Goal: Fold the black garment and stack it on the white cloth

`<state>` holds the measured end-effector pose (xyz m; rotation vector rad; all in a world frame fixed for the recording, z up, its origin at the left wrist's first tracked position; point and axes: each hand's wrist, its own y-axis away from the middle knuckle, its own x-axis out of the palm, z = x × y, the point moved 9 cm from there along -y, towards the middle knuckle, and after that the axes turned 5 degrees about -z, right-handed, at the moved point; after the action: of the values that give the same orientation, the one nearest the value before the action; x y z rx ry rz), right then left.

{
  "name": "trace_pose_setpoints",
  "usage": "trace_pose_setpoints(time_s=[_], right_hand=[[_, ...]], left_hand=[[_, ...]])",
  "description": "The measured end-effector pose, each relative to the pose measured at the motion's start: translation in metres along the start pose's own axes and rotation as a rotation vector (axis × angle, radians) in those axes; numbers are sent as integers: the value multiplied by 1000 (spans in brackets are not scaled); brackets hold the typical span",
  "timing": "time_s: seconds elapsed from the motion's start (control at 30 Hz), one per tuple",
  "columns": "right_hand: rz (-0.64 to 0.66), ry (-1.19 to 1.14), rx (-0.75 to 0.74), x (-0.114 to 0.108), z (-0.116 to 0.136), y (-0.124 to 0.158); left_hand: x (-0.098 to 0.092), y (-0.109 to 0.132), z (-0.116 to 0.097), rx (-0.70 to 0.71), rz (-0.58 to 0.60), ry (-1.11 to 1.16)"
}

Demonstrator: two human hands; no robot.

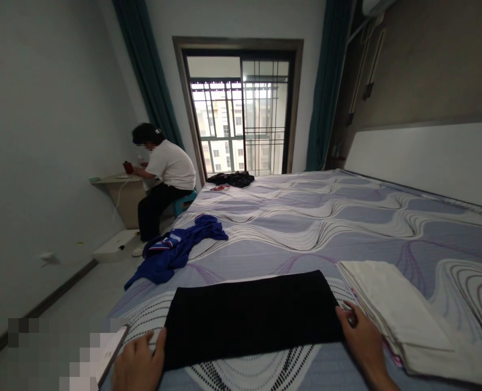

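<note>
Flattening black cloth (251,317) | L hand (137,364) & R hand (363,339) open-flat at ends | wrists cut off by frame

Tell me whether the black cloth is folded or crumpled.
Folded: the black cloth lies as a flat rectangle, both hands at its ends.
</note>
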<state>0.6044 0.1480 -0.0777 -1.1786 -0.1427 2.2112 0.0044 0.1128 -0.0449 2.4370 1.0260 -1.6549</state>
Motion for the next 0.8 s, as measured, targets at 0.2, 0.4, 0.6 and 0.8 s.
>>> trace_pose_setpoints(time_s=[0.2,0.4,0.6,0.8], right_hand=[[290,25,105,19,13,-2],[347,-300,106,6,12,-5],[347,-208,213,1,-33,16],[536,-429,249,26,-6,-15]], left_hand=[[14,1,-31,-47,262,29],[-1,2,-11,-202,228,395],[19,26,42,-432,519,404],[18,-22,-9,-145,427,237]])
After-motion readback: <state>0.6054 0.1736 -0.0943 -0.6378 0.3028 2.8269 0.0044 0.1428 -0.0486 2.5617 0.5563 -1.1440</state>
